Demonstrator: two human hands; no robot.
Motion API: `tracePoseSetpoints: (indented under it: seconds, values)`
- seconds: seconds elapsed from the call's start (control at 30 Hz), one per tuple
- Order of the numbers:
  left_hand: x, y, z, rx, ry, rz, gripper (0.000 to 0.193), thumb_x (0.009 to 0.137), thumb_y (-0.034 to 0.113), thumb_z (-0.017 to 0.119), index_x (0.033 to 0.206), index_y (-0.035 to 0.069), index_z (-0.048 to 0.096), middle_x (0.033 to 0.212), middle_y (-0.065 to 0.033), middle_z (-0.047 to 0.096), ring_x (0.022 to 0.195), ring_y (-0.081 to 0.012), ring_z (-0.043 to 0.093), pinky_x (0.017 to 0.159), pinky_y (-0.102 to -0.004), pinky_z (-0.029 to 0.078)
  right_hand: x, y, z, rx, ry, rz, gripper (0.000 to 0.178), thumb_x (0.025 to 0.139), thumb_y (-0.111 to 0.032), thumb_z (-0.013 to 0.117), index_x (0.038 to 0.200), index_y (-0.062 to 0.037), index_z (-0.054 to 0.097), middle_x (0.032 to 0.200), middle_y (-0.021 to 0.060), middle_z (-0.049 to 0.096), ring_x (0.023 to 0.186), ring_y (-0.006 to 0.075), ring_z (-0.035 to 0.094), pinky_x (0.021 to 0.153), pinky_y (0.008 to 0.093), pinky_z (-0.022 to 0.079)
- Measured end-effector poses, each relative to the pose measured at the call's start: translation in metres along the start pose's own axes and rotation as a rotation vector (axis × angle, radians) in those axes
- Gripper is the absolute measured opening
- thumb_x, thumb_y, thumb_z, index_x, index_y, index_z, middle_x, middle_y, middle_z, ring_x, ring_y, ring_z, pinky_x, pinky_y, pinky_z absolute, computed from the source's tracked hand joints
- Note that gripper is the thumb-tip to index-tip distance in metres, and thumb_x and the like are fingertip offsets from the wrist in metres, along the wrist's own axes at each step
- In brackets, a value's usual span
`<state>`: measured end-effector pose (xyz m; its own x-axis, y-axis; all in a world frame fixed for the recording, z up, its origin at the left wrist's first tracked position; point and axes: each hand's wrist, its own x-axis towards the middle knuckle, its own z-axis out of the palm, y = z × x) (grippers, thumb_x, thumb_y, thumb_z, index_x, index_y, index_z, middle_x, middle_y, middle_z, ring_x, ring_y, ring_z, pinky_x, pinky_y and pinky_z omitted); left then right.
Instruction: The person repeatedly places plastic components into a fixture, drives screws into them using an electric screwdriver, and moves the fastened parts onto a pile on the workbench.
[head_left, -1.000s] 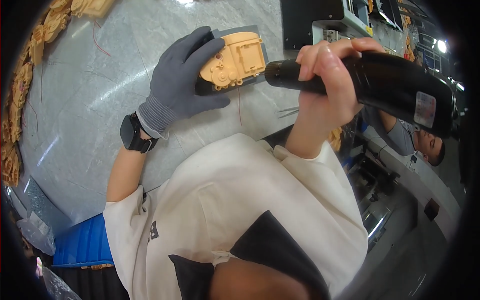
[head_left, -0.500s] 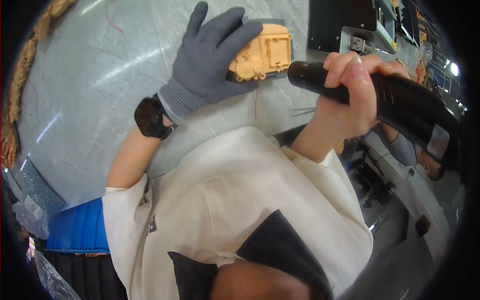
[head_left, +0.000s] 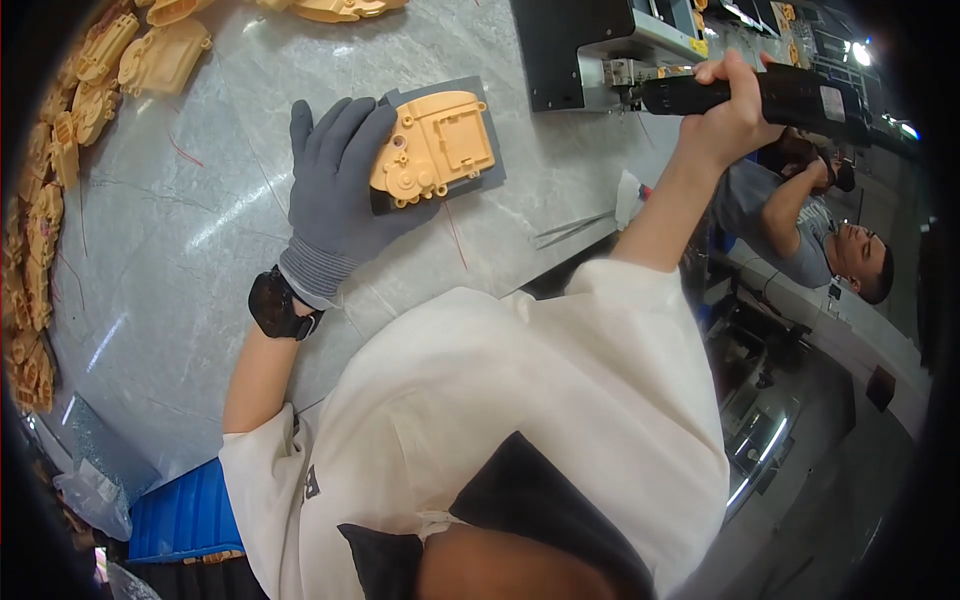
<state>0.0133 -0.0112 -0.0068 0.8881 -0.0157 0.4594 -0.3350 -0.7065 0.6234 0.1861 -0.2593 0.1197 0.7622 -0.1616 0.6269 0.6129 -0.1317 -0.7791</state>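
My left hand [head_left: 345, 180], in a grey glove, holds a yellow-orange plastic housing [head_left: 455, 145] at its left side, fingers against the edge and thumb at the near side. Under the housing is a dark grey block-like fixture [head_left: 494, 172] on the table. My bare right hand [head_left: 738, 112] is wrapped round a black electric screwdriver [head_left: 685, 96] at the upper right. The driver's tip points left, at a small metal part [head_left: 622, 74] on the front of a black and grey machine [head_left: 570, 60]. Whether the tip touches it I cannot tell.
Several yellow housings [head_left: 165, 55] lie along the table's left and far edges. Tweezers [head_left: 572, 232] rest near the table's front edge, and a thin red wire [head_left: 455, 238] near the fixture. A blue crate [head_left: 185, 510] stands lower left. Another person [head_left: 790, 215] is at the right.
My right hand has carried the screwdriver away from the housing, up and right to the machine. My left hand keeps its hold on the housing. The whole view has shifted.
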Motion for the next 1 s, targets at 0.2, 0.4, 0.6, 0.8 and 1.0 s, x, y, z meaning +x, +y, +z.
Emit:
tracePoseSetpoints:
  seconds: [0.2,0.4,0.6,0.8,1.0]
  values:
    - [0.003,0.003,0.002,0.041,-0.022,-0.028,0.078,0.056,0.040,0.079,0.121,0.013,0.046,0.119,-0.0075,0.048,0.114,-0.0305,0.042,0.105,-0.0560,0.016,-0.040,-0.024,-0.016,0.230,-0.091,0.224,0.036,0.071,0.007,0.052,0.105,-0.0004,0.043,0.061,0.0077,0.049,0.045,0.0184,0.048,0.054,0.0346,0.044]
    - [0.008,0.007,0.000,0.121,-0.048,0.027,0.076,0.056,0.042,0.078,0.122,0.022,0.047,0.117,-0.0050,0.050,0.110,-0.0322,0.045,0.101,-0.0576,0.021,-0.115,-0.095,0.030,0.613,-0.325,0.154,0.052,0.075,0.003,0.052,0.123,-0.0065,0.033,0.065,0.0075,0.050,0.050,0.0197,0.050,0.056,0.0377,0.044]
    - [0.002,0.003,-0.001,0.126,-0.076,0.025,0.075,0.057,0.041,0.077,0.124,0.024,0.047,0.119,-0.0039,0.050,0.107,-0.0309,0.048,0.099,-0.0587,0.025,-0.123,-0.096,0.051,0.461,-0.544,0.164,0.049,0.075,-0.002,0.050,0.122,-0.0104,0.038,0.063,0.0046,0.045,0.050,0.0178,0.046,0.059,0.0368,0.041]
    - [-0.002,0.001,0.000,0.094,-0.060,0.032,0.074,0.056,0.037,0.077,0.122,0.025,0.048,0.113,-0.0046,0.052,0.106,-0.0266,0.049,0.099,-0.0565,0.029,-0.132,-0.099,0.073,0.318,-0.473,0.154,0.043,0.073,-0.002,0.049,0.115,-0.0092,0.038,0.059,0.0060,0.045,0.046,0.0181,0.044,0.055,0.0373,0.042]
    - [-0.002,-0.003,0.003,0.085,-0.046,0.018,0.072,0.058,0.039,0.075,0.123,0.026,0.047,0.112,-0.0062,0.053,0.104,-0.0255,0.051,0.099,-0.0552,0.029,-0.128,-0.093,0.078,0.360,-0.457,0.178,0.039,0.074,-0.007,0.047,0.112,-0.0094,0.041,0.060,0.0048,0.042,0.046,0.0178,0.043,0.054,0.0374,0.040]
